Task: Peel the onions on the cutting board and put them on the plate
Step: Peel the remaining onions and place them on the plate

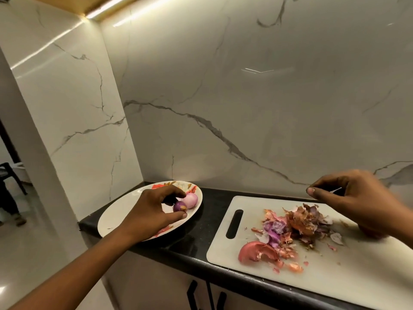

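Note:
My left hand (152, 211) reaches over the white floral plate (116, 218) and pinches a small peeled purple onion (179, 206) between thumb and fingertips, just above the plate. A peeled pink onion (191, 199) lies on the plate beside it. My right hand (357, 202) hovers over the far right of the white cutting board (225, 249), blurred, with curled fingers. A thin pale streak shows between its thumb and forefinger; I cannot tell what it is. A reddish shape (371, 234) sits under its lower fingers. A heap of onion skins (290, 229) covers the board.
The plate and board sit on a narrow black counter (207, 222) against a marble wall, with the plate at the counter's left end. The board's handle slot (234, 223) faces the plate. Cabinet doors with black handles (192, 294) are below.

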